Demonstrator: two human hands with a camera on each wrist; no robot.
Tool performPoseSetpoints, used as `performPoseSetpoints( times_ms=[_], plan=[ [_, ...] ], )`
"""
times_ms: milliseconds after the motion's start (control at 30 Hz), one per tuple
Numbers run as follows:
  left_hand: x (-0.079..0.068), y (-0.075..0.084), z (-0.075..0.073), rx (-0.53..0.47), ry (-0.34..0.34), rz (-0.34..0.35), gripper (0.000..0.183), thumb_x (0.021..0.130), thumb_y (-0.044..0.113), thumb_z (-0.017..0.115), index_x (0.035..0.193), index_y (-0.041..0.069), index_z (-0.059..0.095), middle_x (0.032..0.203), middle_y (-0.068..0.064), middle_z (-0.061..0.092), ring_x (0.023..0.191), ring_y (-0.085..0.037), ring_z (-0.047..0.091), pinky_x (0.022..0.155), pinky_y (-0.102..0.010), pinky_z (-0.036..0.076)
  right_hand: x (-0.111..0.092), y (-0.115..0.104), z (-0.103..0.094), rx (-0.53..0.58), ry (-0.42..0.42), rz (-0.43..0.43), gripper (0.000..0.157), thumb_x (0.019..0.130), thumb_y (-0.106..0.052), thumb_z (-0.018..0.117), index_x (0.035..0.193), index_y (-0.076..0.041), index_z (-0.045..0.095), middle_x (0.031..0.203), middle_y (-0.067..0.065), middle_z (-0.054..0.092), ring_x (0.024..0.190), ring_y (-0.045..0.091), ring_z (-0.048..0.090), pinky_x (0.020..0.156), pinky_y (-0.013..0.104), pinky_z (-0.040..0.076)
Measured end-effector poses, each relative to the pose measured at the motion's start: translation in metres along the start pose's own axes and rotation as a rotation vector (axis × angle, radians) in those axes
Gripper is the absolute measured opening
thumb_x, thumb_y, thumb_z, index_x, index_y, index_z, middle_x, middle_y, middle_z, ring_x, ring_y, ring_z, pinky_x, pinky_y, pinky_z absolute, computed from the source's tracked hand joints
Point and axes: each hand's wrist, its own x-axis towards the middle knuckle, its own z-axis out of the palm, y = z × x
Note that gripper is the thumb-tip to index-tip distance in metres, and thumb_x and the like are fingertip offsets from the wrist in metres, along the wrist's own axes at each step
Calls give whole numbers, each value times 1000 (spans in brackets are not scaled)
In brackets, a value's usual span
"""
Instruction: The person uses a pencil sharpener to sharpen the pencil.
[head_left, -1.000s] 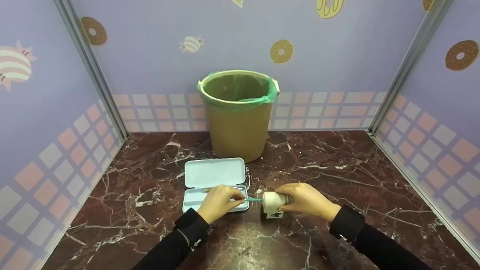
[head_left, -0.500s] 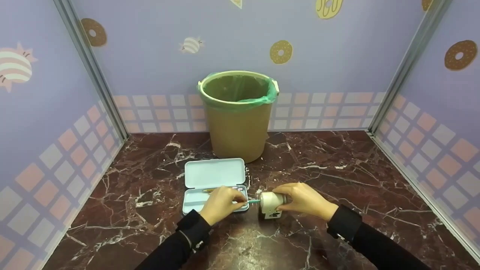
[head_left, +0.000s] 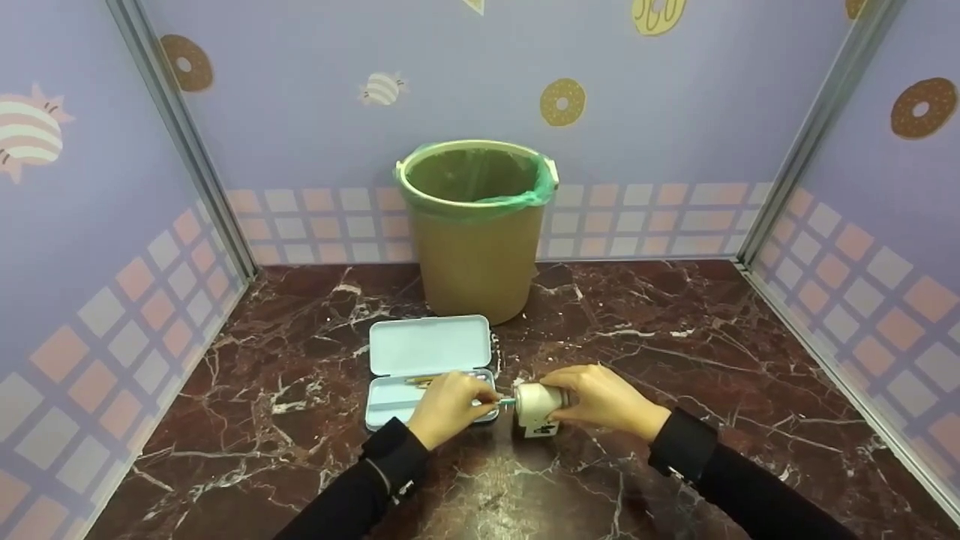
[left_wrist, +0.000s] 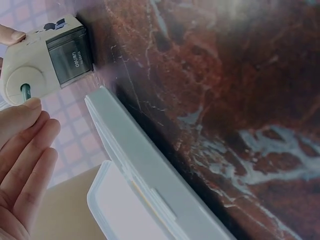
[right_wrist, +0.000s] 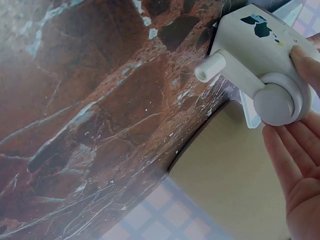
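In the head view, my left hand pinches a green pencil between thumb and index finger. The pencil's far end sits in the round front hole of a cream hand-crank pencil sharpener; only a short stretch shows in the left wrist view. My right hand grips the sharpener from its top and back, which stands on the tabletop. The right wrist view shows the sharpener's crank handle untouched by the fingers. A dark clear shavings drawer faces the left wrist camera.
A light-blue pencil case lies open just left of the sharpener, with pencils inside, partly hidden by my left hand. Behind it stands a tan bin with a green liner. Patterned walls enclose the marble-look table.
The sharpener and my right hand have shifted slightly left. My left hand has moved a little right, and less of the green pencil shows between hand and sharpener.
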Motion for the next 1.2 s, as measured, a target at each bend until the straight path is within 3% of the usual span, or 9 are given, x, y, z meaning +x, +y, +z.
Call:
performPoseSetpoints(
  times_ms=[167, 333, 567, 667, 1000, 1200],
  plan=[
    [0, -1, 0, 2, -11, -4, 7, 84, 12, 81, 91, 12, 81, 86, -2, 80, 75, -13, 75, 73, -27, 59, -2, 1, 1, -17, 14, -3, 46, 77, -24, 87, 117, -6, 74, 115, 12, 78, 100, 26, 76, 89, 40, 61],
    [2, 2, -5, -5, -64, -39, 11, 85, 18, 81, 94, 12, 81, 90, -2, 81, 80, -17, 75, 75, -31, 60, -2, 1, 1, -14, 29, -13, 46, 78, -24, 87, 118, -7, 74, 115, 10, 78, 100, 24, 76, 89, 38, 61],
    [10, 9, -6, 52, -139, -44, 50, 78, 30, 87, 119, 6, 73, 110, -8, 79, 95, -24, 76, 85, -38, 61, -2, 0, 1, -6, 32, -26, 44, 79, -22, 87, 118, -7, 73, 115, 10, 78, 99, 23, 76, 88, 37, 61],
    [15, 16, -2, 63, -169, -56, 58, 75, 35, 89, 122, 6, 71, 113, -10, 78, 98, -24, 75, 88, -39, 60, -2, 0, 2, 1, 29, -20, 44, 79, -22, 87, 118, -7, 73, 115, 10, 78, 101, 24, 76, 88, 37, 61],
    [41, 36, 20, 233, -237, -83, 48, 65, 42, 92, 94, 12, 70, 89, -2, 75, 77, -20, 71, 63, -34, 55, -4, 2, 4, 10, 61, -44, 42, 80, -22, 87, 117, -6, 74, 115, 10, 78, 103, 24, 76, 89, 37, 61],
    [49, 38, 31, 269, -271, -116, 49, 62, 44, 94, 92, 12, 71, 85, -1, 75, 73, -21, 71, 58, -33, 52, -4, 2, 4, 3, 67, -47, 43, 79, -23, 87, 116, -6, 74, 114, 10, 78, 101, 24, 76, 89, 37, 61]
  ],
)
